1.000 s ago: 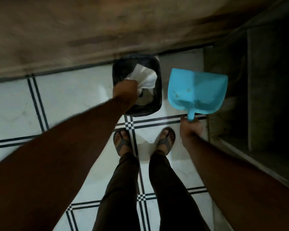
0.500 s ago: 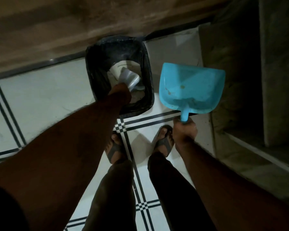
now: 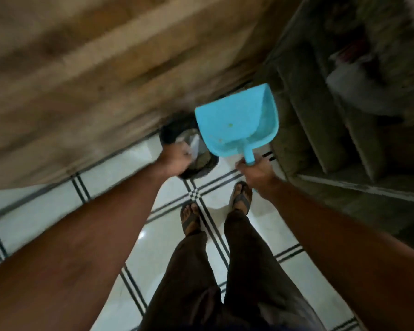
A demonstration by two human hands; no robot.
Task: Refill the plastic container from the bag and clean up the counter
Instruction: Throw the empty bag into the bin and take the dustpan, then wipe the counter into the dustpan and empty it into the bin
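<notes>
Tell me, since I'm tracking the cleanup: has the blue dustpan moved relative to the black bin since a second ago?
Yes. The dustpan, held by the right hand, now overlaps the bin's right rim; earlier it sat clear to the bin's right.

One blue dustpan, one black bin, two sandals.

You can read no text, label, brand or number anywhere here; the view is dim and blurred, and no surface shows legible print.
</notes>
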